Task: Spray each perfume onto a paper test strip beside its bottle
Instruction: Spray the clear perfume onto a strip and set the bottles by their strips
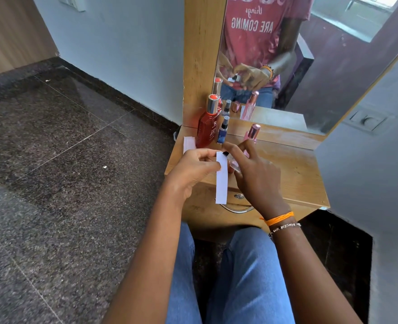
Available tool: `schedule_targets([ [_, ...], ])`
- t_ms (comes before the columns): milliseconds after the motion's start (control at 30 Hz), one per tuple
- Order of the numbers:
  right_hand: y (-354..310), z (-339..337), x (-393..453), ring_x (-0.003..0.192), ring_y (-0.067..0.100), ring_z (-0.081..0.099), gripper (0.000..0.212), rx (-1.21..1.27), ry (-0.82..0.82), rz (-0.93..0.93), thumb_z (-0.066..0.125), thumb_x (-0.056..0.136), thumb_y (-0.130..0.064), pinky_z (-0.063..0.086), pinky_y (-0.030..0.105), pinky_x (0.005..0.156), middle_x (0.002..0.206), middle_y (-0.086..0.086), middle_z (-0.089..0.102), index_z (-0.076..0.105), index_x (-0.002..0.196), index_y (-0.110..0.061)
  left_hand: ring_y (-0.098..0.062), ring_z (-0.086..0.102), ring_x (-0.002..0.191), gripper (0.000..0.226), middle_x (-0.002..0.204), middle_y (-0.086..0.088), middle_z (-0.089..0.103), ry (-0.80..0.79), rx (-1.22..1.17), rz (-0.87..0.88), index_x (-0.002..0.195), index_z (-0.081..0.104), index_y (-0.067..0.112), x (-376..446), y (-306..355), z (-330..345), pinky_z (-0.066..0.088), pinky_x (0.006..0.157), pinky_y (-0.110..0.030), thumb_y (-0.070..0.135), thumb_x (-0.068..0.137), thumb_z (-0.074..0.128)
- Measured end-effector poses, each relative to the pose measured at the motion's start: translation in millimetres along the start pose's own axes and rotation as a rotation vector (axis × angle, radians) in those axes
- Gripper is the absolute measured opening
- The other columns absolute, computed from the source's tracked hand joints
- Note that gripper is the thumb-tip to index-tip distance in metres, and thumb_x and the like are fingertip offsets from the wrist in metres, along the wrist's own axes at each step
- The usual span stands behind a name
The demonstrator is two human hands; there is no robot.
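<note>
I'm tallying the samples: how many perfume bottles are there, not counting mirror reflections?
4. A red bottle and a small blue one stand by the mirror, a pink one is behind the right hand, and that hand holds a clear bottle. The hands may hide more.

We record the wooden shelf (294,176) as honey-brown with a visible grain. On it, at its rear left, the tall bottle (206,129) is red with a silver collar and red cap. Just right of that on the shelf, the small bottle (223,132) is dark blue. Over the shelf's front, the held paper strip (221,181) is plain white, and the held bottle (235,166) is pale pink. Below the shelf, the floor (59,160) is dark speckled stone.
</note>
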State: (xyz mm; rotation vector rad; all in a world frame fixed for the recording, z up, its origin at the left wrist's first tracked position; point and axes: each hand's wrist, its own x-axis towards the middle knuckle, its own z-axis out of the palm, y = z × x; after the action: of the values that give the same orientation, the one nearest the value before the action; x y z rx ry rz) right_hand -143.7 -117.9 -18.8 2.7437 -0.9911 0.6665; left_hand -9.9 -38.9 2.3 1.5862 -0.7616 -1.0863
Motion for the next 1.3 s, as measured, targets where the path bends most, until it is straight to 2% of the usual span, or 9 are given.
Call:
schedule_targets([
  [233,1.5,0.5,-1.2,0.051,0.022,0.054,0.072,0.016,0.032,-0.023,0.082,0.064,-0.008,0.027,0.016,0.038,0.105,0.005,0.054,0.045,0.122,-0.032,-0.013,0.058,0.093,0.027,0.100,-0.003,0.068,-0.006,-0.022,-0.015,0.094,0.066,0.028,1.4,-2.8,-0.9,0.040,0.067,-0.022,0.006,0.080,0.064],
  [333,0.7,0.9,-4.6,0.054,0.023,0.056,0.069,0.092,0.045,0.014,0.079,0.069,-0.010,0.026,0.014,0.040,0.114,0.009,0.055,0.042,0.122,-0.032,-0.012,0.057,0.091,0.029,0.103,-0.004,0.068,-0.001,-0.021,-0.025,0.104,0.067,0.021,3.0,-4.5,-1.2,0.040,0.068,-0.023,0.005,0.080,0.064],
  [400,0.8,2.0,-7.7,0.062,0.022,0.059,0.061,0.338,0.129,0.129,0.071,0.076,-0.010,0.034,0.018,0.042,0.118,0.007,0.057,0.040,0.123,-0.033,-0.011,0.056,0.088,0.034,0.103,-0.004,0.068,0.005,-0.020,-0.025,0.111,0.066,0.018,3.9,-5.6,-0.6,0.039,0.067,-0.023,0.005,0.079,0.064],
  [500,-2.2,-1.9,-14.8,0.063,0.010,0.058,0.053,1.001,0.175,0.418,0.066,0.083,-0.009,0.047,0.024,0.052,0.096,0.000,0.062,0.042,0.124,-0.032,-0.010,0.055,0.085,0.035,0.101,-0.003,0.067,0.001,-0.028,-0.025,0.112,0.065,0.018,4.8,-7.3,2.4,0.040,0.066,-0.022,0.005,0.079,0.065],
  [633,-7.5,-5.8,-23.6,0.041,0.005,0.049,0.041,1.480,0.082,0.776,0.071,0.081,-0.011,0.038,0.017,0.038,0.061,-0.008,0.061,0.047,0.106,-0.031,-0.009,0.053,0.083,0.030,0.099,-0.008,0.064,-0.028,-0.022,-0.010,0.105,0.067,0.021,4.5,-8.7,10.7,0.040,0.067,-0.022,0.006,0.079,0.065],
  [800,0.0,-6.0,-27.6,0.041,0.003,0.048,0.039,1.512,0.094,0.909,0.070,0.080,-0.003,0.036,0.016,0.037,0.065,-0.004,0.057,0.046,0.102,-0.026,-0.007,0.058,0.082,0.032,0.092,-0.002,0.065,-0.106,-0.017,-0.014,0.112,0.065,0.014,4.3,-9.2,24.3,0.044,0.058,-0.011,0.004,0.082,0.064],
  [967,11.2,-6.9,-30.0,0.039,0.003,0.046,0.044,1.499,0.070,0.977,0.069,0.080,-0.001,0.034,0.015,0.035,0.064,-0.002,0.054,0.044,0.111,-0.016,-0.010,0.056,0.087,0.036,0.094,-0.004,0.062,-0.123,0.040,0.010,0.116,0.063,0.014,5.7,-11.5,37.0,0.047,0.075,-0.019,0.005,0.081,0.065],
  [1200,35.9,4.9,-23.8,0.040,0.004,0.045,0.047,1.416,0.159,1.082,0.069,0.078,0.005,0.035,0.016,0.037,0.068,0.001,0.049,0.040,0.110,-0.012,-0.011,0.059,0.087,0.021,0.092,0.001,0.064,0.006,0.119,0.082,0.107,0.066,0.020,12.0,-13.3,38.5,0.047,0.077,-0.022,0.017,0.087,0.062],
  [1300,48.5,16.5,-15.5,0.055,0.013,0.050,0.044,1.281,0.183,1.100,0.070,0.076,0.004,0.042,0.021,0.043,0.074,0.004,0.052,0.039,0.104,-0.013,-0.013,0.060,0.091,0.018,0.098,-0.001,0.067,0.087,0.175,0.104,0.105,0.066,0.021,16.4,-14.9,37.0,0.047,0.076,-0.025,0.020,0.088,0.061],
])
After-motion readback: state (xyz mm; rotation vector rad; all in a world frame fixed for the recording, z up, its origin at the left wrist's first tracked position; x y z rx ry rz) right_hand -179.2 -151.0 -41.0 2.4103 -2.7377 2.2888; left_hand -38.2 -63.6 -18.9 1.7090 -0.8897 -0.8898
